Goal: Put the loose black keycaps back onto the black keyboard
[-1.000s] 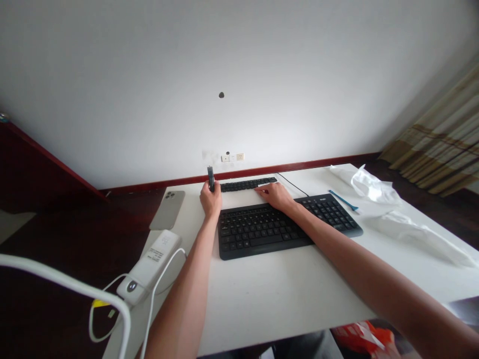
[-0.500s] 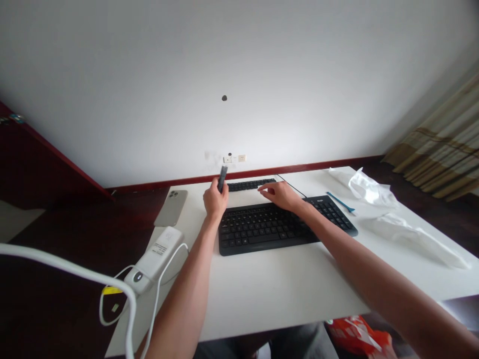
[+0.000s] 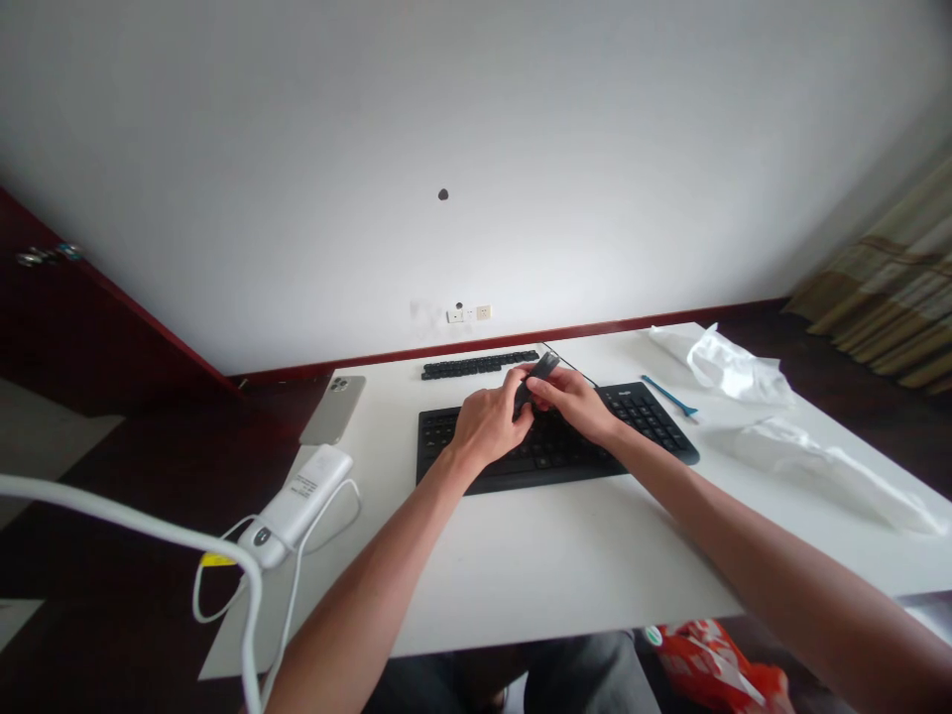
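Note:
A short, dark, stick-like tool with a greyish end (image 3: 544, 367) is held above the keyboard; its exact kind is hard to make out. My left hand (image 3: 491, 421) is closed around its lower part. Fingers of my right hand (image 3: 572, 400) are closed on its upper part, so the two hands meet there. Below them lies a black keyboard (image 3: 550, 484), its middle partly covered by my hands. Behind it, small black keycaps (image 3: 476, 365) stand in rows on the white table (image 3: 565, 565).
Right of the keyboard lies a thin blue tool (image 3: 669, 399), with crumpled clear plastic bags (image 3: 733, 367) beyond it. A phone (image 3: 333, 409) and a white power bank (image 3: 297, 506) with cables occupy the left edge. A white cable (image 3: 134, 516) crosses the near left.
My left hand has moved right with the dark tool, from beside the keycap rows to above the keyboard. My right hand has drawn back slightly and closed on the tool.

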Demonstrator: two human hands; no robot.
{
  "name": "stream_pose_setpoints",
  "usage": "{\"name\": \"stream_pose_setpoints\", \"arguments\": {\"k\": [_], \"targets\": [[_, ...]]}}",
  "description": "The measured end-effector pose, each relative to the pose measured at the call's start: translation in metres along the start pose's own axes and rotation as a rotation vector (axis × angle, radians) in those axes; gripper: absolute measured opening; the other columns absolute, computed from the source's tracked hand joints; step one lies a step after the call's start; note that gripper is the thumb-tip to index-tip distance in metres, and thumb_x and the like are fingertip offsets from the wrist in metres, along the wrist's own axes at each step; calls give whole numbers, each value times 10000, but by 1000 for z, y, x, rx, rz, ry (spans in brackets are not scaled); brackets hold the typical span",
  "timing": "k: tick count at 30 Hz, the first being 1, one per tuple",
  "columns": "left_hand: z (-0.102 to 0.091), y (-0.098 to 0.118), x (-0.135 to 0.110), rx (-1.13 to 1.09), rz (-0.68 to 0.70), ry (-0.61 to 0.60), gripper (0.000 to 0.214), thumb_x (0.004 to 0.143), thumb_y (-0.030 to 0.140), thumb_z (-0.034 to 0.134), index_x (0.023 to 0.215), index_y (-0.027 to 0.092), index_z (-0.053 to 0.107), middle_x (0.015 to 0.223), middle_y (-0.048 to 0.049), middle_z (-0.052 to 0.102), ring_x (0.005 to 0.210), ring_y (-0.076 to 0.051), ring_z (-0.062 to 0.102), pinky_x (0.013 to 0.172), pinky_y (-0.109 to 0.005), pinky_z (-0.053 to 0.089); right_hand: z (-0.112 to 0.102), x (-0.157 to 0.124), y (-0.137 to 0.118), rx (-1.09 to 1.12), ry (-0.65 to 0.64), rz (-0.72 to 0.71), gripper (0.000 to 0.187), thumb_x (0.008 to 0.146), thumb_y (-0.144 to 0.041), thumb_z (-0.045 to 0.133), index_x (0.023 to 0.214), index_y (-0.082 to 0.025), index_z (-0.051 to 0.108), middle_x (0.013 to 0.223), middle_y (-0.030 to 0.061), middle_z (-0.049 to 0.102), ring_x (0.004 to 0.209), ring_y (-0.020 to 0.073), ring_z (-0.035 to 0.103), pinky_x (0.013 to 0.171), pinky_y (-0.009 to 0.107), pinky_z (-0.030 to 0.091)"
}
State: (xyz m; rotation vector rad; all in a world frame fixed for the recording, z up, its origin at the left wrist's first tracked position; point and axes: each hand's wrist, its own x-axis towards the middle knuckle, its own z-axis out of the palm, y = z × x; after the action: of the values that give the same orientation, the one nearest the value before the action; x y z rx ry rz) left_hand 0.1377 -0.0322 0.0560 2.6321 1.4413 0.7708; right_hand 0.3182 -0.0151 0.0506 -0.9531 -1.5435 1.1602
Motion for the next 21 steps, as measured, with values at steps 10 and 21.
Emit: {"name": "stream_pose_setpoints", "arguments": {"k": [10, 21], "targets": [[4, 3, -2, 18, 21, 24, 229, 989, 350, 566, 1175, 216, 567, 1068, -64, 683, 983, -225, 648, 849, -352, 551, -54, 24, 27, 218, 521, 88, 294, 827, -495, 631, 893, -211, 669, 910, 37, 650, 830, 177, 600, 689, 277, 497], [30, 93, -50, 116, 122, -193, 724, 923, 598, 608, 1552, 276, 445, 1596, -121, 452, 1466, -455, 366, 1154, -588, 386, -40, 20, 16, 438, 321, 100, 255, 847, -504, 532, 841, -266, 440, 792, 29, 559, 836, 228, 618, 842, 400, 565]]}}
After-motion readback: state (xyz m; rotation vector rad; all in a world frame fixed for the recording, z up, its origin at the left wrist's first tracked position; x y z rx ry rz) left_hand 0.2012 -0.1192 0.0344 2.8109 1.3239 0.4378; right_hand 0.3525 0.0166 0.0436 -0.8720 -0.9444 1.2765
